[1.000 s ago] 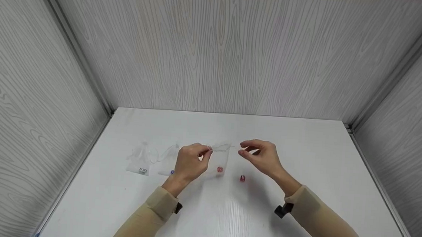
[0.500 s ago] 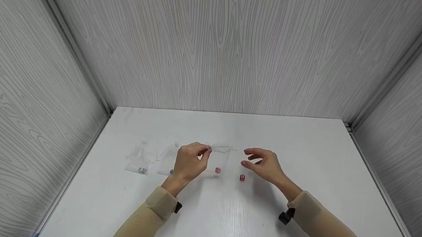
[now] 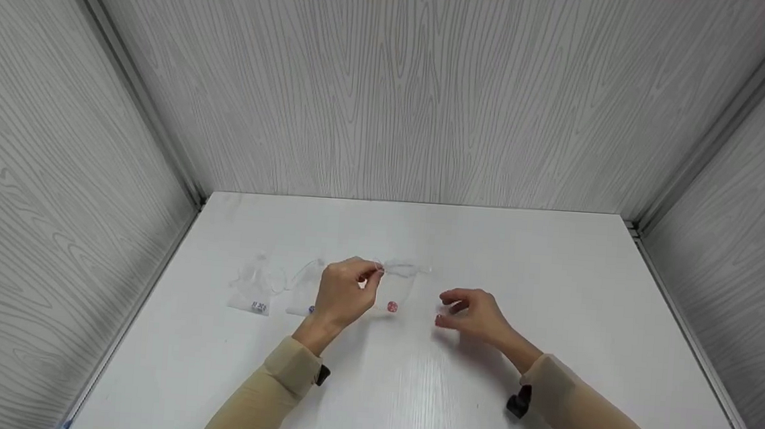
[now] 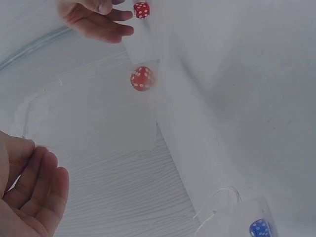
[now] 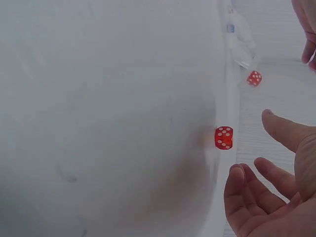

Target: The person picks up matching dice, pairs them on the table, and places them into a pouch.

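My left hand [image 3: 347,289] pinches the top edge of a sheer drawstring bag [image 4: 94,106] between thumb and fingers. A translucent red die [image 4: 142,79] with white dots sits in that bag's lower corner. Another red die [image 5: 223,138] lies loose on the table. Beside it is my right hand [image 3: 476,313], thumb and fingers spread apart with nothing held, as the right wrist view shows. In the head view the right hand's fingertips cover the loose die.
Left of my left hand lies a sheer bag [image 3: 303,293] with a blue die [image 4: 259,228]. Farther left is another sheer bag [image 3: 249,293] holding small dice. A white table [image 3: 553,273] carries everything, with grey wood-grain panels [image 3: 397,94] behind and at both sides.
My right hand has let go of the bag's string end and moved down beside the loose die. The bag has settled slightly, while the left hand keeps its pinch.
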`<state>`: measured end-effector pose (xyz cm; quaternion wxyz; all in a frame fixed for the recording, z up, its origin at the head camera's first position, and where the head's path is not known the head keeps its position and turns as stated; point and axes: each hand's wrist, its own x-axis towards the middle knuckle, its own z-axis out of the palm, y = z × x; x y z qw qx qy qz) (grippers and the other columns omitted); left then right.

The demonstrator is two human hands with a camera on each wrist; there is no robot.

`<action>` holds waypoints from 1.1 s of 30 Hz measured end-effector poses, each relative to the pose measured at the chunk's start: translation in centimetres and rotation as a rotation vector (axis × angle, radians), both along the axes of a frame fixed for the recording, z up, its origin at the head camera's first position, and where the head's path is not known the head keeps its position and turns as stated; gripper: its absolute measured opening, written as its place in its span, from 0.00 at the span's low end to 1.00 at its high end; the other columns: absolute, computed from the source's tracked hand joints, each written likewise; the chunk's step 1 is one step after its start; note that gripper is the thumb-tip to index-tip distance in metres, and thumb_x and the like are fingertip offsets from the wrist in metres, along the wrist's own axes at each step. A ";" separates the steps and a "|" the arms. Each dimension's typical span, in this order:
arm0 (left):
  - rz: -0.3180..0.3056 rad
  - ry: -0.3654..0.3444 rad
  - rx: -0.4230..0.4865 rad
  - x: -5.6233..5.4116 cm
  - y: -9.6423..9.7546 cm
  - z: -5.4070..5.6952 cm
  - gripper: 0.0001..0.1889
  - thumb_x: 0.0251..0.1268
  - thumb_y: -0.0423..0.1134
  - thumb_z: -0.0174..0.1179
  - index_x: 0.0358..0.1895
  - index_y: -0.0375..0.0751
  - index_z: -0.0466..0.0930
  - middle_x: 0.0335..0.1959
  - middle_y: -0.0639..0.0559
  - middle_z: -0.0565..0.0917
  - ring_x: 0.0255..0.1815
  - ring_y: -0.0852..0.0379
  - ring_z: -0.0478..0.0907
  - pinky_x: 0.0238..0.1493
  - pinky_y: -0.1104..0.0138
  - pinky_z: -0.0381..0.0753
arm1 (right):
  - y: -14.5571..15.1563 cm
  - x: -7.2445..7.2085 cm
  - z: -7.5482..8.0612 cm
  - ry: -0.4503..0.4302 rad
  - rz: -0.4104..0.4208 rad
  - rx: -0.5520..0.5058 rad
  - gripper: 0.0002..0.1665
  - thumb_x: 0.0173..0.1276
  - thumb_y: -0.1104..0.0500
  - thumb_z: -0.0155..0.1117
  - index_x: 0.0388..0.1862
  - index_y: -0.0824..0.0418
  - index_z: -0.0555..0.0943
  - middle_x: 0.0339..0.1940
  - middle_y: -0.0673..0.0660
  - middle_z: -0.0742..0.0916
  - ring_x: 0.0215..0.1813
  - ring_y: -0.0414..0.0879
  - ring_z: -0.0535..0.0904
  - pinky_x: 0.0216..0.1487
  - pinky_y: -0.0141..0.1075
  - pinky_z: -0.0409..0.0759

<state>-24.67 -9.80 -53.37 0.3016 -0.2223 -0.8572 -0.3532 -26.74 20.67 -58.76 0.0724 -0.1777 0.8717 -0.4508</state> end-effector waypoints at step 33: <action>0.007 0.002 0.003 0.2 0.1 0.2 0.03 0.73 0.28 0.73 0.41 0.36 0.96 0.35 0.46 0.96 0.32 0.55 0.92 0.35 0.63 0.92 | -0.4 -0.2 0.2 -0.031 -0.059 0.049 0.05 0.70 0.60 0.82 0.44 0.56 0.96 0.41 0.52 0.96 0.42 0.41 0.88 0.46 0.30 0.85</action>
